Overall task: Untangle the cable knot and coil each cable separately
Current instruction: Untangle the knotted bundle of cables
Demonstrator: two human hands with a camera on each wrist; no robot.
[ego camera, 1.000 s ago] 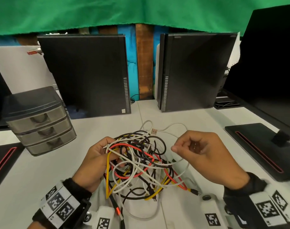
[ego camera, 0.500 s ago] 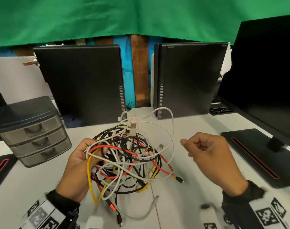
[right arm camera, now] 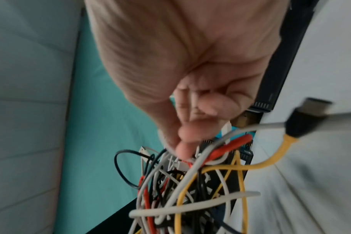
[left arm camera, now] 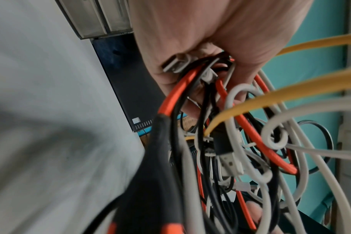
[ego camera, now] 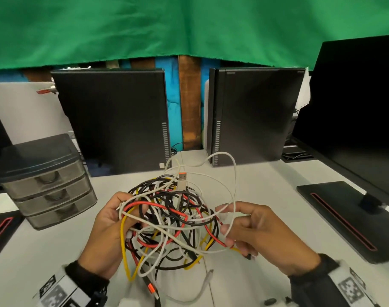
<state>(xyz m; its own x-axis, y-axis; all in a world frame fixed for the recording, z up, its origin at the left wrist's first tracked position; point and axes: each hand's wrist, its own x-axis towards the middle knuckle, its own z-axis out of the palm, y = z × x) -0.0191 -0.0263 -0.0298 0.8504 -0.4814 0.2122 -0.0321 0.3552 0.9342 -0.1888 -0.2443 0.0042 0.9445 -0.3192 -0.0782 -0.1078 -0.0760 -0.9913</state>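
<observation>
Seen only from the head view: tangled knot of black, white, red and yellow cables [ego camera: 169, 220] held above the pale grey table [ego camera: 45, 247] at lower centre of the frame, between both hands. Shown close only at the left wrist: left hand [left arm camera: 206, 52] curled tight round a bunch of strands and a grey plug. Shown at the right wrist: right hand [right arm camera: 182, 88] at the knot's right edge, fingertips pinching a white strand.
</observation>
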